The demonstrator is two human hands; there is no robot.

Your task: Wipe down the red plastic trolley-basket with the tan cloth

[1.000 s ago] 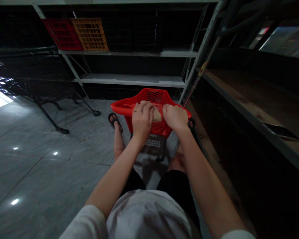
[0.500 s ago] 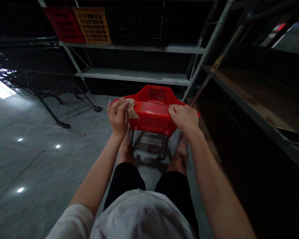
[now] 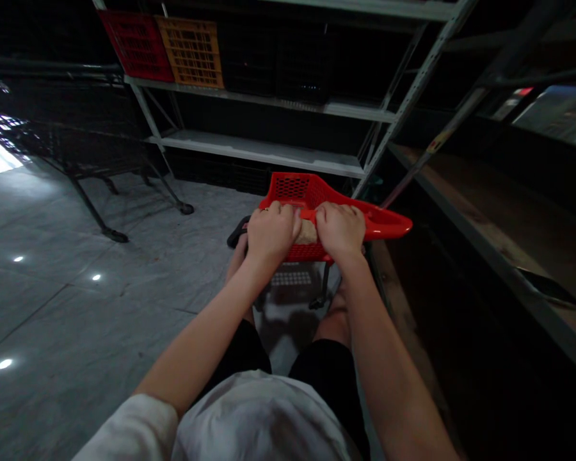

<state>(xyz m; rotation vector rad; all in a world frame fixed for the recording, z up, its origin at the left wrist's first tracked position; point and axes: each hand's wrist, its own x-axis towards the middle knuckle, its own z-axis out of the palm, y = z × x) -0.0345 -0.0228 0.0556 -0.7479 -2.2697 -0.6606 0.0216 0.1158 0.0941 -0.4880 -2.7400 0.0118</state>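
A small red plastic shopping cart (image 3: 388, 225) stands between my legs, its handle side facing me. My left hand (image 3: 273, 232) is closed over the middle of the handle, fingers curled round a beige cloth. Between my two hands the cloth (image 3: 307, 232) shows as a crumpled patch against the handle. Close beside it, my right hand (image 3: 340, 229) is closed over the handle too, knuckles up; whether it also grips some cloth is hidden. The handle's right end sticks out past my right hand.
A metal shelf rack (image 3: 269, 150) stands ahead, bearing a red crate (image 3: 137, 48), a yellow crate (image 3: 192, 51) and dark crates. A large dark trolley (image 3: 77, 128) is at the left. Along the right runs a low shelf (image 3: 480, 224).
My left hand and the cloth have moved right, from the handle's left end to its middle. My right hand has shifted slightly left. The cart looks turned, its right end farther right.
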